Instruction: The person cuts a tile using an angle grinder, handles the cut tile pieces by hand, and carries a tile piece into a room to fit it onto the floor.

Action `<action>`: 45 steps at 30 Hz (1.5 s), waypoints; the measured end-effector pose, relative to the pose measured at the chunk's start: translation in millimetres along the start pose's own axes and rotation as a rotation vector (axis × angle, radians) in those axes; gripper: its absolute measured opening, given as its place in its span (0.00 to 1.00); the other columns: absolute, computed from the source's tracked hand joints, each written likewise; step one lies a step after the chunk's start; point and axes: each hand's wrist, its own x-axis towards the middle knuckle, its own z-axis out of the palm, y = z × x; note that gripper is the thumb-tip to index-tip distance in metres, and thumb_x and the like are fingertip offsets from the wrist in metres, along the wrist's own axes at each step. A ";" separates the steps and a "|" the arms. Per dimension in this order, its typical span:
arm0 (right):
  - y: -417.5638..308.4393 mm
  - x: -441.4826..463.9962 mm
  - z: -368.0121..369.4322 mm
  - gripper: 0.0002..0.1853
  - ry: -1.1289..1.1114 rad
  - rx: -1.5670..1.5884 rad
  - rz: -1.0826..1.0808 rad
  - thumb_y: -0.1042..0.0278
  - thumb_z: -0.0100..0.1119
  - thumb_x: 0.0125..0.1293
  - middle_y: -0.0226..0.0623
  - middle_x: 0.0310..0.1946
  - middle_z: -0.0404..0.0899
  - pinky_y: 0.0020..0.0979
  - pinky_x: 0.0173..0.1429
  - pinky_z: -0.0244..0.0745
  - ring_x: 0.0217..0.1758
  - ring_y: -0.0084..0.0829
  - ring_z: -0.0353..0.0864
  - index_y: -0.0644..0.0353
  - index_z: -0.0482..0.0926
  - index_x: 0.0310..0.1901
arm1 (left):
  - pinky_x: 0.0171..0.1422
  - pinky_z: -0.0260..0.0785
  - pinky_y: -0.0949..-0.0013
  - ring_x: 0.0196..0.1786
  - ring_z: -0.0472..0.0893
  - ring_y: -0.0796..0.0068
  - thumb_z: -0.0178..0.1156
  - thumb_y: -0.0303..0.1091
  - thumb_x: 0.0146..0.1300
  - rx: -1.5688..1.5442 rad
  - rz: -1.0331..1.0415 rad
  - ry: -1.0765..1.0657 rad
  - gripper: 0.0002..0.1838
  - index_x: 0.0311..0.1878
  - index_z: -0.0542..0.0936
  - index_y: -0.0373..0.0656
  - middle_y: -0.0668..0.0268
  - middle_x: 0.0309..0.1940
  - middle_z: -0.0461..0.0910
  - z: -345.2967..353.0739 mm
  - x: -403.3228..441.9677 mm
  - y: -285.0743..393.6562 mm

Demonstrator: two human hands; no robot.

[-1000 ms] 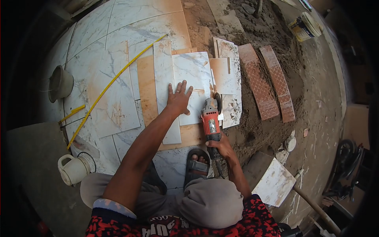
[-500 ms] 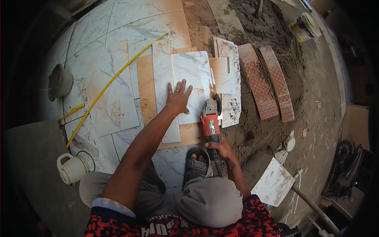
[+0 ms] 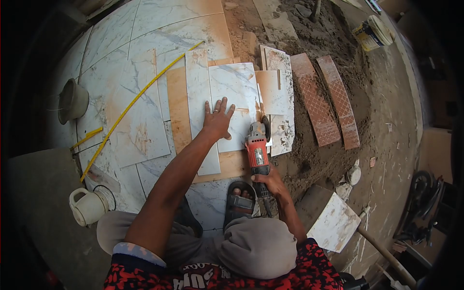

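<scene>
My left hand lies with its fingers spread on a white marbled tile, near the edge of a long narrow tile strip. In my right hand is the rear of a red and black angle grinder. Its dark disc stands upright at the right edge of the marbled tile. Whether the disc touches the tile I cannot tell. Under these tiles shows a wooden-coloured board.
A yellow tape measure curves across the floor tiles at the left, with a bowl and a white jug nearby. Two reddish patterned strips lie on dirt at the right. A bucket stands at the upper right.
The tiles and floor have shifted very slightly left in the view. My hands and the grinder hold nearly the same place against the tile.
</scene>
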 end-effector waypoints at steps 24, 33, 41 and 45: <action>0.9 -3.2 -0.1 0.36 0.001 0.002 -0.008 0.65 0.73 0.43 0.36 0.42 0.79 0.33 0.52 0.73 0.44 0.31 0.77 0.65 0.73 0.56 | 0.78 0.33 0.30 0.82 0.46 0.53 0.82 0.52 0.34 -0.005 0.001 0.002 0.69 0.79 0.51 0.53 0.51 0.81 0.39 0.6 1.6 0.1; 3.6 -1.0 -0.1 0.38 -0.009 -0.013 0.046 0.63 0.73 0.43 0.38 0.44 0.79 0.33 0.55 0.73 0.45 0.33 0.77 0.67 0.71 0.58 | 0.78 0.32 0.30 0.82 0.44 0.55 0.80 0.54 0.37 0.019 -0.012 -0.037 0.68 0.80 0.49 0.55 0.53 0.81 0.38 -2.0 0.6 1.8; 3.7 -11.0 0.1 0.39 0.004 -0.029 0.039 0.63 0.73 0.43 0.40 0.45 0.79 0.33 0.56 0.73 0.46 0.35 0.78 0.67 0.71 0.59 | 0.78 0.34 0.30 0.82 0.45 0.52 0.81 0.54 0.33 0.006 -0.001 -0.002 0.70 0.79 0.50 0.54 0.51 0.81 0.39 1.9 1.2 -0.3; 3.3 -12.8 0.1 0.38 0.012 -0.013 0.042 0.63 0.74 0.43 0.40 0.44 0.80 0.34 0.55 0.73 0.46 0.34 0.78 0.67 0.72 0.58 | 0.78 0.35 0.29 0.82 0.46 0.52 0.82 0.54 0.33 0.008 0.001 0.006 0.69 0.79 0.50 0.53 0.50 0.80 0.40 2.0 1.0 0.0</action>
